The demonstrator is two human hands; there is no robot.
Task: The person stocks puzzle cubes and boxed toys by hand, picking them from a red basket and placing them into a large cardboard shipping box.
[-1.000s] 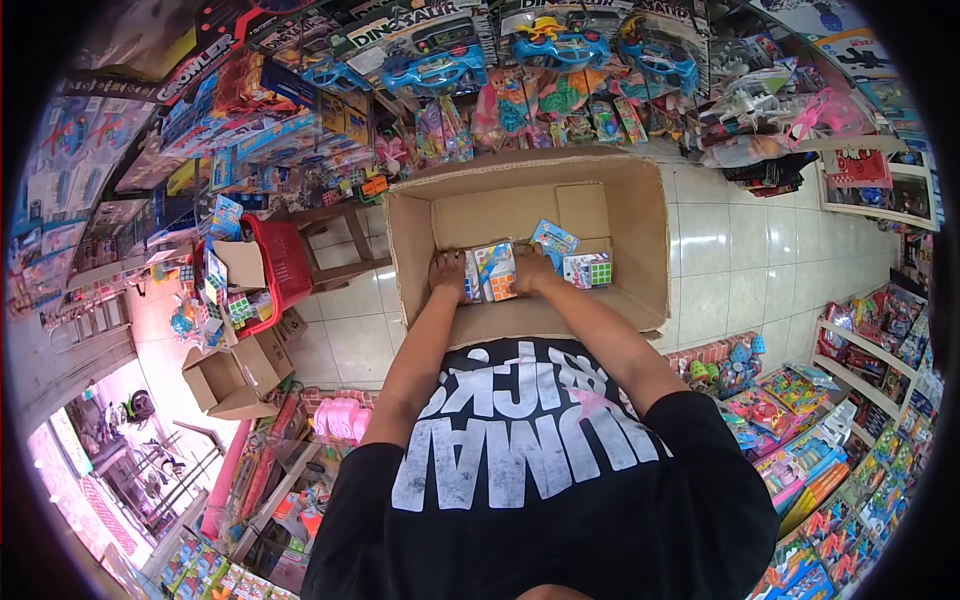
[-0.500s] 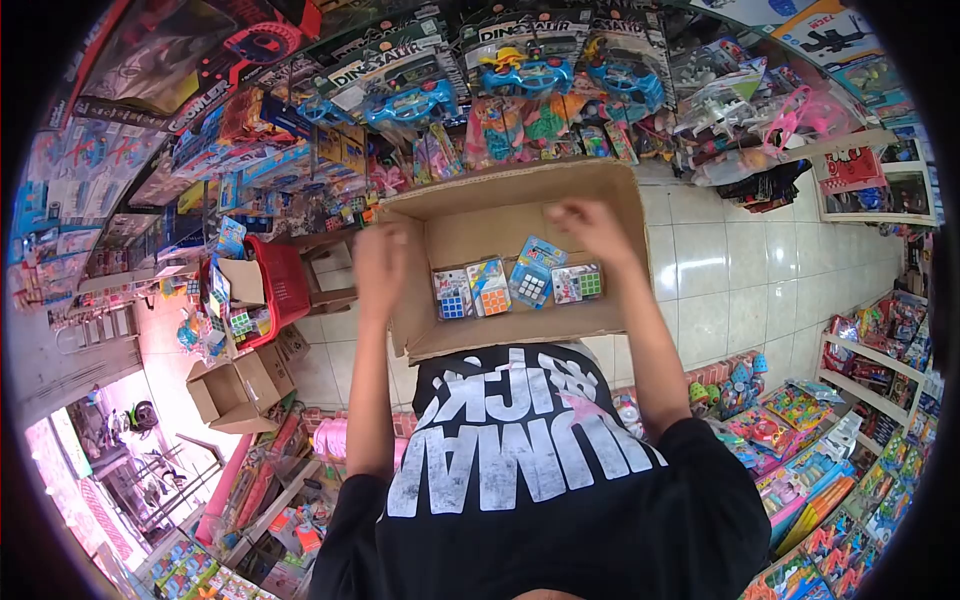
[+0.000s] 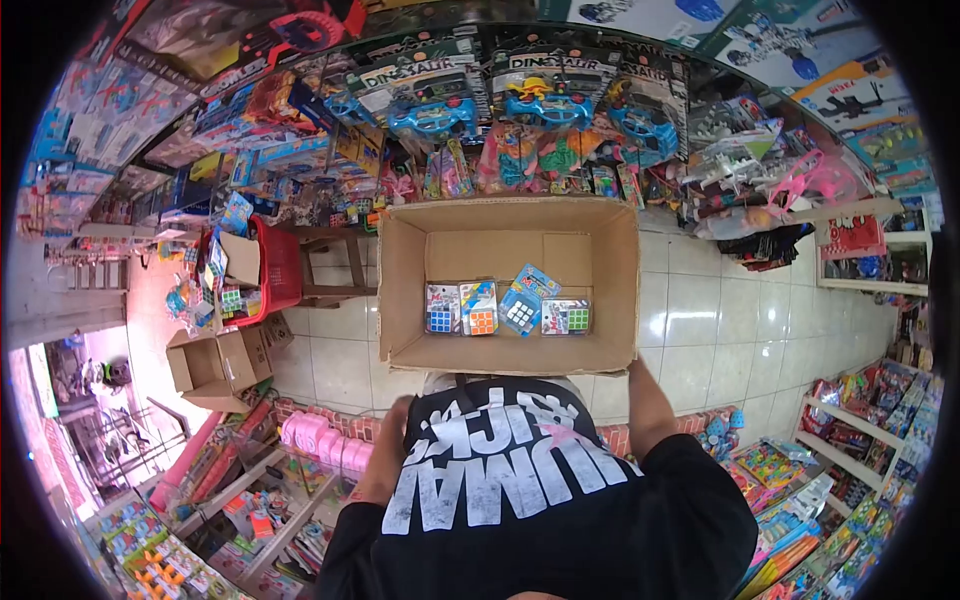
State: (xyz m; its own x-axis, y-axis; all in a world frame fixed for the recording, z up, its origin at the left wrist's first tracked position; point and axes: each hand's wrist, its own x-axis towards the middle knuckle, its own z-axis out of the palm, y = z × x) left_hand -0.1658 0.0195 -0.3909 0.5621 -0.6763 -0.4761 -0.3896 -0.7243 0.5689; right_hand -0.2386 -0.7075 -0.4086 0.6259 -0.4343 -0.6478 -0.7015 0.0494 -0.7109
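Note:
An open cardboard box stands in front of me. Packaged puzzle cubes lie in a row along its near side: one with a blue face, one orange, one white on a tilted blue card, and one green. My left hand is low beside my shirt, apart from the box, its fingers not clearly visible. My right forearm reaches to the box's near right corner; the hand is mostly hidden behind the box wall, so its grip does not show.
On the left a red basket holds more boxed cubes, with a small open carton below it. A wooden stool adjoins the basket. Dinosaur toy packs hang beyond the box. Tiled floor extends right, with toy shelves around.
Both hands have come out from over the box and down toward my body, the right one to the near right corner. The box appears lower and straighter in view; the cubes keep their arrangement.

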